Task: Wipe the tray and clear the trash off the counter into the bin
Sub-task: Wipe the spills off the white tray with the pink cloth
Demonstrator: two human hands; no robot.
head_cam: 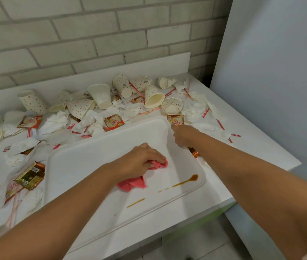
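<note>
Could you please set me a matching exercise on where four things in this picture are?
1. pink cloth
2. brown liquid streak
3. gold foil sachet
4. right hand

A. on the white counter, left of the white plastic tray
B. under the left hand
C. at the tray's far right rim
D. inside the tray, near its right edge

Pairs: 1-B, 2-D, 3-A, 4-C

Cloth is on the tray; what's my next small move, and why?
Probably sweep the pink cloth under the left hand toward the near right corner of the tray, across the brown streak. That spill lies unwiped just beside the cloth, and the right hand holds the right rim, so the tray should stay put.
</note>
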